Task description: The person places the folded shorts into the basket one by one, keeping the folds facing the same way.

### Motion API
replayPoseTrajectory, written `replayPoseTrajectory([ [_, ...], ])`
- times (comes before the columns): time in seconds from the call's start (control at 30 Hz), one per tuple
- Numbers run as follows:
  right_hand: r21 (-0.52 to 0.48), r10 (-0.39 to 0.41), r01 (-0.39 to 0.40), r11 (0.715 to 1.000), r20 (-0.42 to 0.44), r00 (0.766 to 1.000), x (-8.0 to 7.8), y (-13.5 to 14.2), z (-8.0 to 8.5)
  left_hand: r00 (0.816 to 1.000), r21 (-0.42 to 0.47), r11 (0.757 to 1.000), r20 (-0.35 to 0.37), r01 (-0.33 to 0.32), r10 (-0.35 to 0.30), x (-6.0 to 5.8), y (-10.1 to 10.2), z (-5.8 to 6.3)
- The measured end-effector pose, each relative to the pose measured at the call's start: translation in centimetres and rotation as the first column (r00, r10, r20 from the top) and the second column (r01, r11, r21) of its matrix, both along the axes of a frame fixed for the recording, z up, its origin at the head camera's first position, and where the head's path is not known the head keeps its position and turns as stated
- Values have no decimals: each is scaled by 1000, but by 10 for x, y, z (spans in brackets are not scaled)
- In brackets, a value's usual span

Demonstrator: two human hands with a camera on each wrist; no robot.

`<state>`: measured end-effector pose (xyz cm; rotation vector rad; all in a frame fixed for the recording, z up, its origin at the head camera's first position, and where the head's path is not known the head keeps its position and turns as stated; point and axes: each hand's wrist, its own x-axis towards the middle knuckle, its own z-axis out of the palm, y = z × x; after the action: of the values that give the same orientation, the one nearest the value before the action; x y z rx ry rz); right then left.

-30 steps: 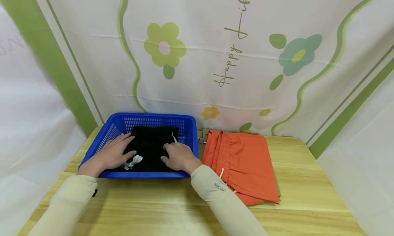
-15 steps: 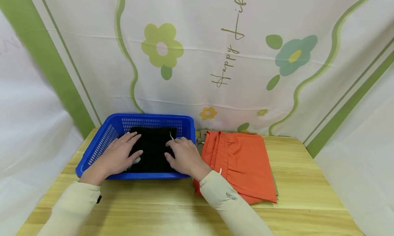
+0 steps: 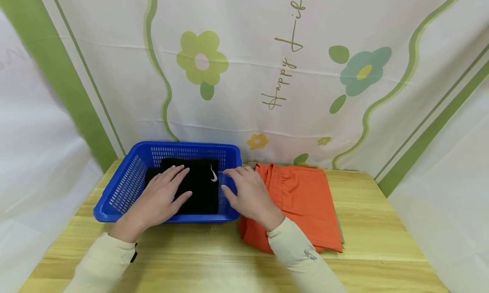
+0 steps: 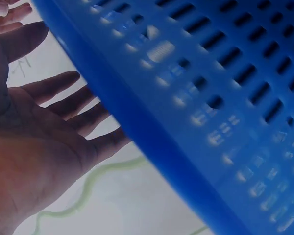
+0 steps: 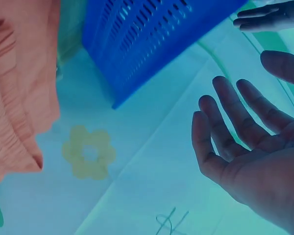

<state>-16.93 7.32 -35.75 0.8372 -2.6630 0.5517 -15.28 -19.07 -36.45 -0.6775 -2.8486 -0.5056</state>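
Note:
A folded black garment [image 3: 202,195] with a white swoosh mark lies inside the blue plastic basket [image 3: 191,218]. Over the garment is my left hand [image 3: 162,199], its fingers extended and apart; the left wrist view shows its palm beside the basket's rim with nothing in it. My right hand [image 3: 250,195] is above the basket's right rim, fingers loosely bent and holding nothing, as the right wrist view also shows. Folded orange shorts [image 3: 305,199] with an elastic waist lie to the right of the basket, partly behind the right hand and forearm.
Beneath the orange shorts peeks the edge of a greyish-green cloth [image 3: 342,235]. Both basket and shorts rest on a wooden table [image 3: 214,259]. A white curtain [image 3: 244,93] printed with flowers and lettering hangs at the back and sides.
Both hands have moved to the right. The right hand has left the black garment for the basket's right rim, and the white swoosh is uncovered. The left hand now covers the white drawstring.

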Motion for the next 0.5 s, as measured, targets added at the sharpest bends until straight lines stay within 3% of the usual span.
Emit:
replayPoseTrajectory([
  [0.27,-40,-66,67,997,40,997,6,23,1,993,14,1000,-117,-13,14,6,19,-3],
  [0.5,-77,-116,115,990,0,993,9,45,0,982,45,999,-185,-30,38,5,31,-6],
])
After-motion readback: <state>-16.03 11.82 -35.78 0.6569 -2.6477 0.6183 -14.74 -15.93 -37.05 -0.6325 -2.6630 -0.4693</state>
